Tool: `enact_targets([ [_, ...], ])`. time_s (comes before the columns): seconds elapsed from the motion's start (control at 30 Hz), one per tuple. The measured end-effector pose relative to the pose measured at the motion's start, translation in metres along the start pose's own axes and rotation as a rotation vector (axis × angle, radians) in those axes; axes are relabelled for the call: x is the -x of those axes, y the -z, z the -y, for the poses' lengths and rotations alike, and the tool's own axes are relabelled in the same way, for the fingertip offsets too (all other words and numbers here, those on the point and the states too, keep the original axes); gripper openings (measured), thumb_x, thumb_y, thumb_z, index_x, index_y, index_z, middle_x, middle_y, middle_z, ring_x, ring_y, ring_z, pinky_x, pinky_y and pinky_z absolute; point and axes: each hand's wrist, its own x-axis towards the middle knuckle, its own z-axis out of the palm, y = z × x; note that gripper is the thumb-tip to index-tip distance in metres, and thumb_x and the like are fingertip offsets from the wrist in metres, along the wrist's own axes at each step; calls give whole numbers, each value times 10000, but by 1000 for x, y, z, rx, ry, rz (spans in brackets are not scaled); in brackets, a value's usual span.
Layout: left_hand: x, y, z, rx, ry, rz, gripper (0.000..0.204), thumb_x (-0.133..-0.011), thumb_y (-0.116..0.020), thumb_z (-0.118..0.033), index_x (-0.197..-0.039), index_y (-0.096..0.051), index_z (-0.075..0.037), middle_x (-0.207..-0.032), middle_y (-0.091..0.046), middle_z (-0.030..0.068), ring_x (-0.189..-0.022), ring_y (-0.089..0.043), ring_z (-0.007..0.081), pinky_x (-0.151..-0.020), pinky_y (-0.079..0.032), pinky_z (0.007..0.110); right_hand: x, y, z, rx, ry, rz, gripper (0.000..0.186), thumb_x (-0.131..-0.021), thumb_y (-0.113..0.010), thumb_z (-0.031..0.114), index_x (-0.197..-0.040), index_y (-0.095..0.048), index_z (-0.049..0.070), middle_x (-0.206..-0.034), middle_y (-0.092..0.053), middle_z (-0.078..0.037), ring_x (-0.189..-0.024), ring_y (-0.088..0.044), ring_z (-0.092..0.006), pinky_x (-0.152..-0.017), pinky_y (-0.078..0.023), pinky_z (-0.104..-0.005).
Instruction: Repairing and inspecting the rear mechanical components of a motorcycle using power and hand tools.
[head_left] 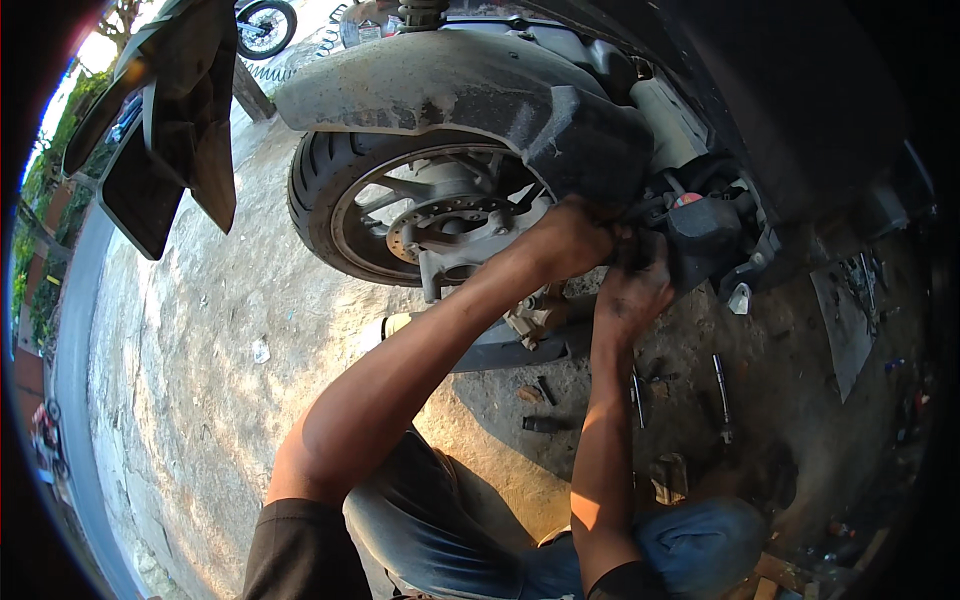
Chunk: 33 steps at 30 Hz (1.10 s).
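Observation:
Both of my hands meet at the underside of a motorbike, just right of its wheel (335, 235) and below the rear end of the dark plastic mudguard (430, 90). My left hand (575, 238) is closed, its fingertips curled around something dark that I cannot make out. Close beside it, my right hand (637, 290) reaches up with bent fingers, pinching at the same dark spot. A dark housing (705, 225) with a small red part (688, 199) sits just right of my fingers. The brake disc (405, 235) shows at the wheel's hub, and a brass-coloured metal part (537, 318) hangs below my left wrist.
On the concrete floor lie a ratchet handle (722, 395), a dark socket-like piece (545, 424) and other small tools. A scraped panel (843, 330) is at the right. Dark bodywork (165, 130) juts in at upper left. Another motorbike wheel (266, 28) stands farther off.

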Motion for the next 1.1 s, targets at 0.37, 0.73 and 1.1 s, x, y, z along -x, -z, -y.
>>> enact_targets([
  [0.37, -2, -1, 3, -43, 60, 4, 357, -957, -591, -308, -1216, -666, -74, -947, -710, 198, -879, -674, 213, -813, -498, 350, -1, -5, -3, 66, 62, 1, 269, -977, -543, 210, -1013, -636, -39, -827, -662, -269, -790, -652, -451, -636, -473, -485],
  [0.73, 0, 2, -3, -45, 53, 40, 378, -975, -560, -339, -1221, -661, -71, -901, -698, 197, -829, -663, 220, -801, -501, 369, -7, 1, 4, 143, -5, 85, 290, -1008, -469, 221, -1015, -641, -12, -852, -658, -284, -837, -630, -477, -674, -481, -523],
  [1.1, 0, 0, -2, -46, 49, 21, 373, -965, -582, -344, -1236, -662, -101, -949, -712, 171, -812, -644, 190, -794, -501, 362, -12, 2, -6, 162, -34, 221, 301, -992, -476, 246, -1031, -638, -6, -963, -660, -278, -957, -596, -491, -788, -467, -550],
])
